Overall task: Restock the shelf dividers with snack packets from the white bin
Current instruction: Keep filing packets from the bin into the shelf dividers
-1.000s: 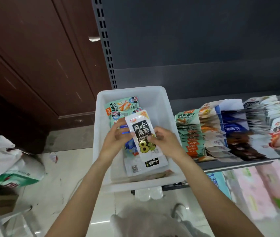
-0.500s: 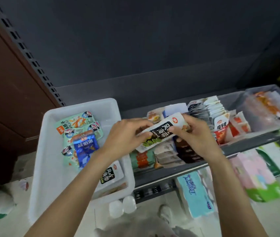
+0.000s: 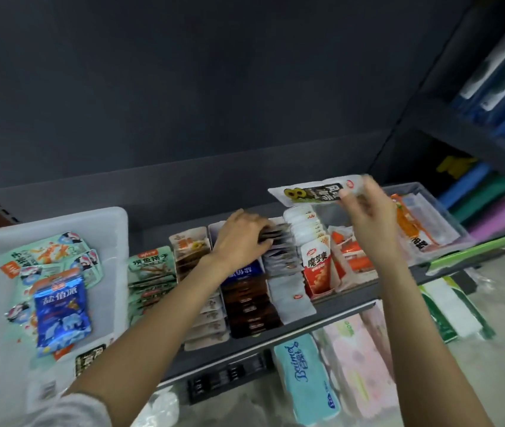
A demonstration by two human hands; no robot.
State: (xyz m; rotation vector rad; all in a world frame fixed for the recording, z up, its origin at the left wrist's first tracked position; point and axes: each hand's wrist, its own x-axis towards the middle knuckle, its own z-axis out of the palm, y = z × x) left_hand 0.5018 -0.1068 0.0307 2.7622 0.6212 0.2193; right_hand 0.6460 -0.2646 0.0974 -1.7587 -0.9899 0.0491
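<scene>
Snack packet (image 3: 316,191) pinched in right hand (image 3: 365,217) (blurred); left hand (image 3: 242,238) seemingly presses rows (image 3: 276,241).

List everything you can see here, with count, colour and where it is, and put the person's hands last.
White plastic bin: one, white, left end of the shelf.
Blue foil snack packet: one, blue, lying in the bin on mint-green packets.
Mint-green snack packets: several, in the bin.
Rows of snack packets in dividers: several rows, green, brown, dark, white, red, on the dark grey shelf.
White and black seaweed packet: one, held above the shelf.
Clear plastic tray: one, shelf's right end.
Tissue packs: several, teal and pink, below.
Left hand: presses on the dark row.
Right hand: pinches the seaweed packet.
</scene>
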